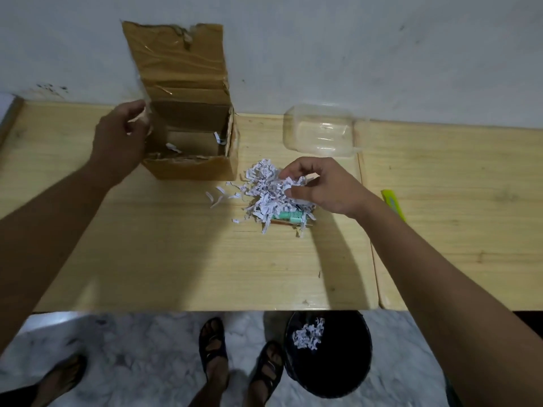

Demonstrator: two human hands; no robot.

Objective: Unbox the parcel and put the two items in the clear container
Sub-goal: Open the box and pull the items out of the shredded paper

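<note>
The open cardboard parcel (191, 154) stands at the back left of the wooden table (176, 259), its lid flap up against the wall. My left hand (120, 139) grips the parcel's left wall. A heap of shredded paper (264, 192) lies on the table right of the parcel, and my right hand (320, 186) pinches a tuft of it. A green tube-like item (289, 215) peeks out under the shreds, with a thin brownish item beneath it, mostly hidden. The clear container (320, 130) sits empty at the back, by the wall.
A yellow-green cutter (393, 204) lies on the adjoining table at right. A black bin (329, 353) with shredded paper inside stands on the floor below the table edge. Sandalled feet of people are on the marble floor.
</note>
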